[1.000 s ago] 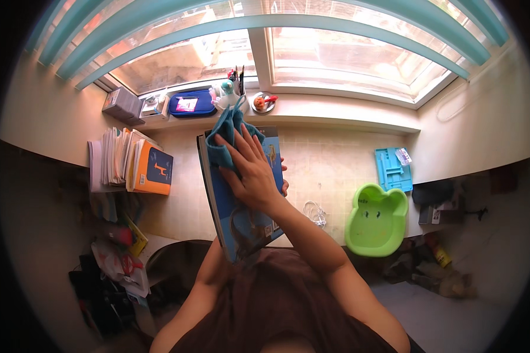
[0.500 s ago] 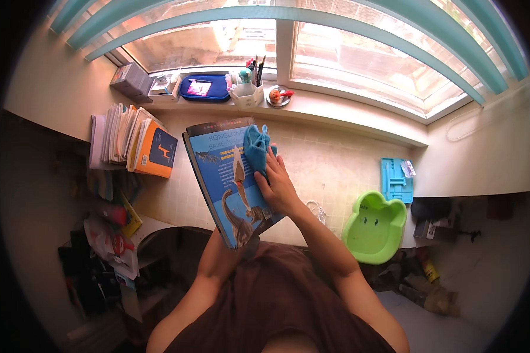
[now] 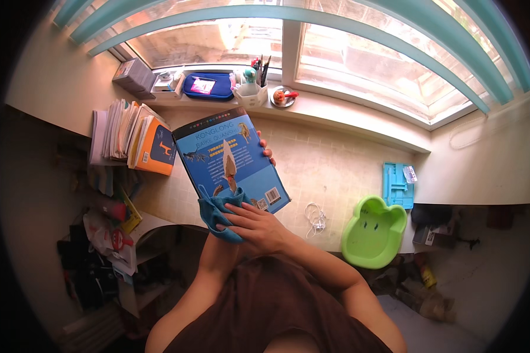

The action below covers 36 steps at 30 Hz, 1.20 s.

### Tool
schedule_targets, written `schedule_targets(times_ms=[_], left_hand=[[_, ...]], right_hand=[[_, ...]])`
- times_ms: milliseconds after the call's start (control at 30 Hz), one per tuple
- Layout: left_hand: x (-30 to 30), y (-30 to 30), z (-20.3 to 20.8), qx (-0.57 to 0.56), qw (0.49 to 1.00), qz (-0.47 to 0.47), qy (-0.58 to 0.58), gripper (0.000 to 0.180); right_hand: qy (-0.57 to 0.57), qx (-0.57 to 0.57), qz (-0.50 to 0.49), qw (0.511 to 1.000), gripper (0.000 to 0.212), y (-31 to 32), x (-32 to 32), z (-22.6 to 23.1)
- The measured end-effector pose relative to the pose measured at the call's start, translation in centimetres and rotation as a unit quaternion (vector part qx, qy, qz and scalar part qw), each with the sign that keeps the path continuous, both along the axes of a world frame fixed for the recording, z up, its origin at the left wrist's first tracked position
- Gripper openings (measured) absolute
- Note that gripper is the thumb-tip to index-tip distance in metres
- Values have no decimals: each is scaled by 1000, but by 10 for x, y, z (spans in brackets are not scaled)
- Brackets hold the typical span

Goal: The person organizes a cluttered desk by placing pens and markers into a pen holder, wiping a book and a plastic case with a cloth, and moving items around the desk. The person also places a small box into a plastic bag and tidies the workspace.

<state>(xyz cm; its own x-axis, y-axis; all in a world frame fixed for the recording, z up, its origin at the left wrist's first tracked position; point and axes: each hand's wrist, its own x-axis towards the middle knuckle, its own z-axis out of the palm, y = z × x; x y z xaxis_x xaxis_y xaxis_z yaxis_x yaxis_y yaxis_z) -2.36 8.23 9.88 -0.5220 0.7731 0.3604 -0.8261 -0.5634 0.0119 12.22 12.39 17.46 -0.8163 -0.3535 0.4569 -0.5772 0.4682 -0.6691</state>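
Observation:
A blue hardcover book [image 3: 250, 162] with dinosaur pictures on its cover is held tilted above the desk. My left hand [image 3: 267, 152] supports it from beneath; only its fingertips show, curled round the book's right edge, and the palm is hidden. A crumpled blue cloth [image 3: 218, 213] lies over the book's lower left corner. My right hand [image 3: 258, 228] presses this cloth against the cover, its fingers pointing left and partly sunk in the folds.
Standing books [image 3: 138, 138] line the desk's left side. A green basin [image 3: 374, 235] and a light-blue plastic tray [image 3: 397, 185] sit at the right, near a white cable [image 3: 315, 219]. On the windowsill are a blue case [image 3: 208, 86], a pen holder [image 3: 250, 94] and a small dish [image 3: 284, 97].
My right hand has carried the cloth from the book's upper right edge down to its lower left corner. Fingertips of my left hand now show at the right edge.

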Motion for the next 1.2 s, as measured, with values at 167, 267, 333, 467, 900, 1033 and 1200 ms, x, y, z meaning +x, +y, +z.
schedule_targets(times_ms=[167, 267, 333, 467, 900, 1033, 1200], left_hand=[[2, -30, 11, -18, 999, 44, -12, 65], [6, -54, 10, -73, 989, 84, -101, 53], [16, -83, 37, -120, 975, 143, -124, 53], [19, -153, 38, -177, 957, 212, -87, 59], [-45, -342, -78, 41, 997, 63, -17, 79], [-57, -426, -92, 2, 997, 60, -39, 82], [-77, -481, -105, 13, 994, 110, -5, 74]], right_hand=[[39, 46, -79, 995, 50, 25, 0, -19], [16, -1, -195, 981, 40, 45, -7, -59], [-127, -196, -283, 930, 23, 36, -7, -96], [-431, -403, -271, 761, 24, 14, -25, -164], [-389, 122, -464, 787, 59, -72, -16, -299], [-414, 298, -448, 735, 62, -126, -56, -202], [-240, 61, -237, 939, 73, -217, -106, -130]])
